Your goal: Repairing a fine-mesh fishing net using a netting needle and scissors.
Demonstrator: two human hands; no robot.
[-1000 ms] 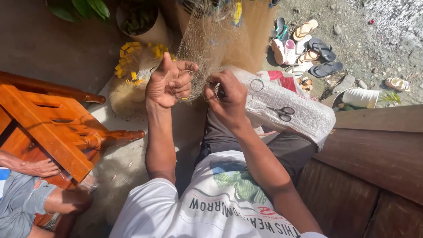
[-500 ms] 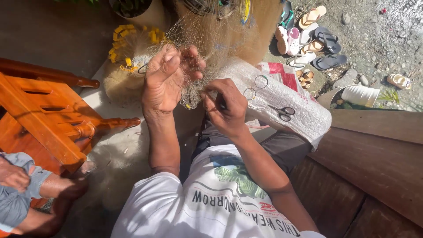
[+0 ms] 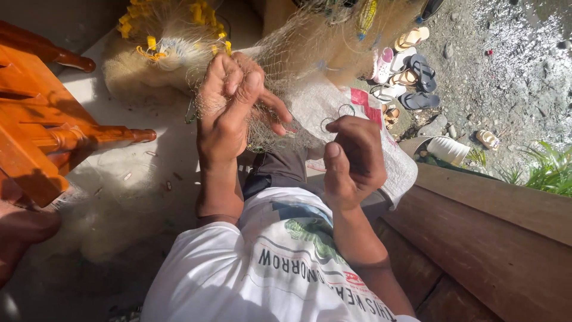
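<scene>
My left hand (image 3: 229, 110) pinches a fold of the fishing net (image 3: 298, 65), lifting the mesh taut so its gaps open. My right hand (image 3: 351, 158), just right of the net, curls shut around something hidden. Sandals (image 3: 411, 77) lie beyond the net.

Fine pale fishing net (image 3: 298, 65), bunched, perhaps knotted, draped over lap.

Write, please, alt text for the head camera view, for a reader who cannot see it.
A seated person's left hand grips a fine pale fishing net at chest height, while the right hand is curled closed beside it. Yellow floats lie on netting ahead, an orange wooden chair stands on the left, and sandals lie on gravel.
</scene>
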